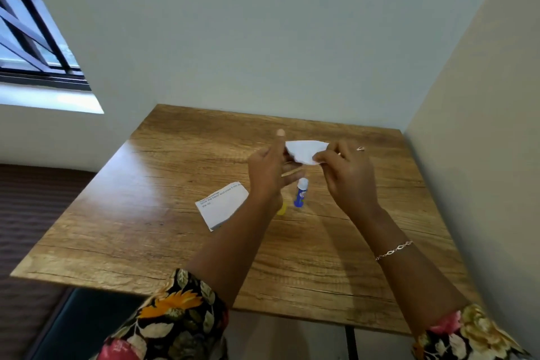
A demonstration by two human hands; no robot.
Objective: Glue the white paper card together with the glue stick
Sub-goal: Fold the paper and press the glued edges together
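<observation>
Slip of printed paper point(222, 204) sits left of centre on the table point(117, 228), parked out of my way. My left hand point(271, 172) pinches the left edge of the white paper card point(305, 152), up mid-frame, probably so the flaps line up. Below it are a yellow cap point(282, 209) and the upright glue stick point(301, 193), kept within reach. My right hand point(347, 175) pinches the card's right corner. One of each, two hands.

Counted 2 hands: left hand point(270, 172), right hand point(347, 175). There was 1 white paper card point(304, 150), 1 glue stick point(301, 194). Also 1 printed slip point(220, 204), 1 table point(146, 213), 1 bracelet point(394, 250), 1 ring point(360, 149).
</observation>
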